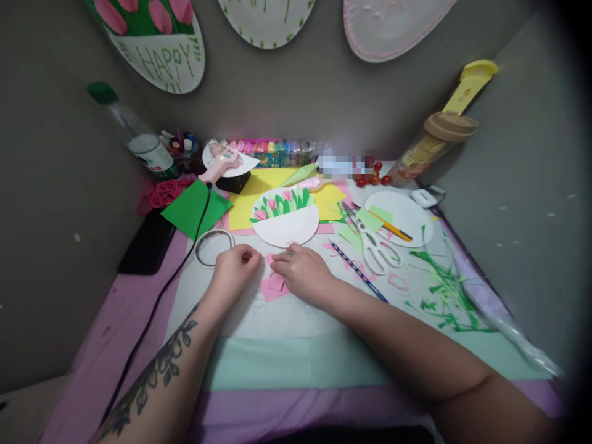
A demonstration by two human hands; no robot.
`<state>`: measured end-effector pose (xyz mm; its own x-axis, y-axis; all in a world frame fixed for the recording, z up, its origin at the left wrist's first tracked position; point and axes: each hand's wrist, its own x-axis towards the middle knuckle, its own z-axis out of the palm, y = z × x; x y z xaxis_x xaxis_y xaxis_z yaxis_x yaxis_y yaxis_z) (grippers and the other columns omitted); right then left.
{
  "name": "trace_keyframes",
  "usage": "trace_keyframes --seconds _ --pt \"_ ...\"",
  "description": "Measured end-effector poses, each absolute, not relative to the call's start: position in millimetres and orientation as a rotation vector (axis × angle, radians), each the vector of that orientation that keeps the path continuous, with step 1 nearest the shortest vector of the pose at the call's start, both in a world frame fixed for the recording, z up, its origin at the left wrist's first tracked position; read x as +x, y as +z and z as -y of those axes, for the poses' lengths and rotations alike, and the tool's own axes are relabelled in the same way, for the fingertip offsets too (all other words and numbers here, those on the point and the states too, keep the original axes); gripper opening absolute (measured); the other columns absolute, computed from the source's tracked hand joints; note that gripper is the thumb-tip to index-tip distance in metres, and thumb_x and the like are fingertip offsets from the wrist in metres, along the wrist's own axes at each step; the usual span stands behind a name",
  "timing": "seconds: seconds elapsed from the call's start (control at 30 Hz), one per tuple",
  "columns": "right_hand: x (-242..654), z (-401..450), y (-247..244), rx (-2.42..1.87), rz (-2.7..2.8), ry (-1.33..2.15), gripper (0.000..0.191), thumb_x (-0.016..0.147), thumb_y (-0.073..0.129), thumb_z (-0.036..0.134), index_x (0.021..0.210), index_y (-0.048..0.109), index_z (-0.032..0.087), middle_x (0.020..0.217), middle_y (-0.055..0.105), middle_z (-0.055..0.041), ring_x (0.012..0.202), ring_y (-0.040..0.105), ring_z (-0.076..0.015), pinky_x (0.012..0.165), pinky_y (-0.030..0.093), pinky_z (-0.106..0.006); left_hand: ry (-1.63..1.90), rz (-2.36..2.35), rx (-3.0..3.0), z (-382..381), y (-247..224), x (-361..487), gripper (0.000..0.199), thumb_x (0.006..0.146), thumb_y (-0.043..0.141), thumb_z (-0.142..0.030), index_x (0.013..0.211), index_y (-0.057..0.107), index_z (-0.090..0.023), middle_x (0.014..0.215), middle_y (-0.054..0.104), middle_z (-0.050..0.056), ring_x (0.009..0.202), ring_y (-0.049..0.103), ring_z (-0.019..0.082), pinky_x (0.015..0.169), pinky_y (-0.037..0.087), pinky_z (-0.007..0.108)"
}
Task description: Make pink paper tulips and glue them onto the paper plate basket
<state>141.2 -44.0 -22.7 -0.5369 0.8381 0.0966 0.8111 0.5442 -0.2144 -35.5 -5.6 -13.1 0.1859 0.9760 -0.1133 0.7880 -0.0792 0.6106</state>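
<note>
My left hand (238, 265) is closed, its thumb and fingertips pinched together beside small pink paper pieces; anything between them is too small to make out. My right hand (303, 273) rests opposite, fingers drawn together at a small pink paper piece (270, 259). Below its fingertips lie more pink paper cutouts (276, 282). Just beyond both hands is a cut white paper plate (287, 230), filled along its top with green paper leaves (303, 198) and pink paper tulips (261, 214). A roll of tape (198, 253) lies left of my left hand.
A pink glue gun (224, 165) rests at the back left, its black cord (161, 296) crossing the table. Green paper (197, 209) lies nearby. On the right are white-handled scissors (377, 250), a blue pencil (358, 271), a white plate (419, 216) and green scraps (456, 296).
</note>
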Motion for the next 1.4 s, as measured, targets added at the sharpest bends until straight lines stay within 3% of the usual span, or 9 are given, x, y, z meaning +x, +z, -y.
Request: trace_keyframes --seconds 0.17,0.3,0.47,0.87,1.0,1.2,1.3,1.4 --pt "140.6 43.5 -24.2 -1.394 2.574 0.232 0.023 0.086 0.050 0.009 0.096 0.069 0.016 0.101 0.070 -0.0088 0.081 0.052 -0.0205 0.078 0.036 -0.034 0.415 -1.383 2.232 16.5 -12.4 -39.4 0.027 0.084 0.046 -0.024 0.096 0.070 -0.021 0.090 0.069 0.004 0.082 0.062 0.017 0.074 0.044 0.025" --pt "139.7 43.0 -25.0 -1.399 2.574 0.216 0.023 0.086 0.050 0.009 0.098 0.068 0.016 0.093 0.071 -0.0082 0.079 0.052 -0.0209 0.079 0.037 -0.033 0.285 -1.384 2.374 19.0 -14.4 -38.2 0.035 0.088 0.042 -0.022 0.113 0.065 -0.026 0.092 0.063 0.004 0.079 0.062 0.016 0.070 0.045 0.024" --pt "139.0 43.5 -23.7 -1.433 2.590 0.214 0.020 0.083 0.052 0.008 0.089 0.069 0.017 0.097 0.070 -0.0074 0.083 0.051 -0.0219 0.079 0.038 -0.033 0.307 -1.394 2.342 14.4 -17.6 -37.8 0.032 0.088 0.042 -0.021 0.109 0.065 -0.024 0.096 0.062 0.004 0.085 0.062 0.017 0.076 0.046 0.026" --pt "138.2 45.4 -24.4 -1.440 2.576 0.207 0.022 0.085 0.051 0.010 0.092 0.070 0.018 0.108 0.070 -0.0072 0.084 0.053 -0.0228 0.081 0.039 -0.035 0.440 -1.345 2.291 10.4 -19.9 -43.4 0.027 0.086 0.044 -0.020 0.100 0.067 -0.019 0.095 0.065 0.006 0.086 0.061 0.017 0.078 0.046 0.026" --pt "138.2 45.7 -24.1 -1.458 2.571 0.202 0.025 0.085 0.051 0.010 0.099 0.069 0.018 0.110 0.069 -0.0078 0.084 0.054 -0.0228 0.080 0.040 -0.035 0.308 -1.370 2.399 17.4 -12.7 -41.4 0.027 0.088 0.044 -0.023 0.096 0.070 -0.022 0.092 0.065 0.005 0.082 0.061 0.015 0.071 0.045 0.024" --pt "137.9 45.9 -22.1 -1.462 2.562 0.238 0.024 0.085 0.048 0.010 0.096 0.067 0.018 0.098 0.070 -0.0078 0.083 0.053 -0.0224 0.076 0.039 -0.033 0.090 -1.385 2.549 22.7 -6.9 -41.3 0.028 0.089 0.044 -0.022 0.102 0.069 -0.026 0.090 0.066 0.004 0.077 0.062 0.017 0.058 0.039 0.025" --pt "137.6 45.9 -19.3 -1.621 2.450 0.365 0.024 0.084 0.046 0.009 0.097 0.064 0.020 0.084 0.067 -0.0071 0.084 0.055 -0.0227 0.066 0.038 -0.029 0.152 -1.378 2.492 20.1 -9.2 -41.9 0.027 0.090 0.043 -0.023 0.098 0.069 -0.026 0.091 0.066 0.004 0.080 0.062 0.017 0.063 0.041 0.025" --pt "137.6 45.5 -17.0 -1.765 2.315 0.483 0.027 0.082 0.045 0.010 0.102 0.060 0.020 0.086 0.063 -0.0074 0.082 0.057 -0.0213 0.063 0.038 -0.027 0.234 -1.398 2.426 16.3 -12.2 -40.1 0.025 0.090 0.043 -0.025 0.093 0.068 -0.023 0.091 0.065 0.004 0.083 0.062 0.016 0.070 0.043 0.025"
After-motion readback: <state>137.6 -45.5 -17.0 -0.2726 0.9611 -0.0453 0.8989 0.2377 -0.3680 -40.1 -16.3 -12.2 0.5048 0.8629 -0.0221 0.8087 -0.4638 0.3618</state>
